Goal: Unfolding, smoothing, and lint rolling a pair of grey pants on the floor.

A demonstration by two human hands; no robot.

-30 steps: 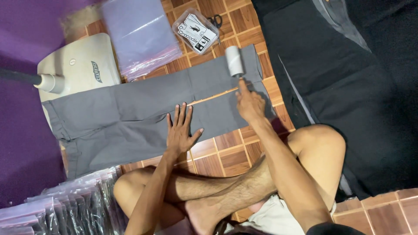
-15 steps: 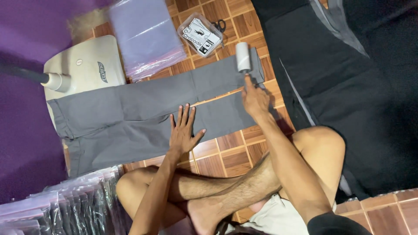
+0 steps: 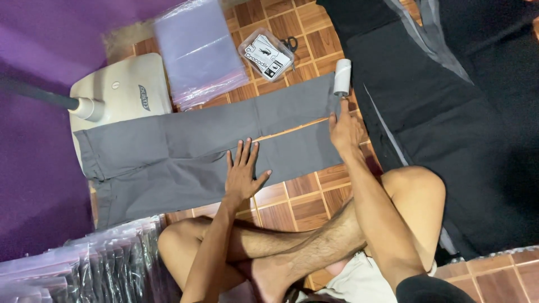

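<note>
The right hand (image 3: 343, 130) is closed around the handle of a lint roller (image 3: 341, 78), whose white roll rests at the hem end of a pair of grey trousers (image 3: 185, 151). The left hand (image 3: 242, 174) lies open and flat, fingers spread, pressing on the nearer trouser leg about midway along it.

The trousers are stretched out flat on a wooden parquet floor (image 3: 292, 196), waistband toward the left of the view, hems toward the right, with a thin strip of floor showing between the two legs near the hems. The person sits cross-legged just behind them, bare knees up.

Beyond the trousers lie a stack of clear plastic bags (image 3: 199, 53) and a small clear box with a printed card (image 3: 266, 55), with scissors (image 3: 291, 44) just beside it. A white appliance base (image 3: 120, 92) touches the waistband end. Dark cloth (image 3: 443, 112) is spread to the right, and bagged garments (image 3: 84, 264) sit at the lower left.
</note>
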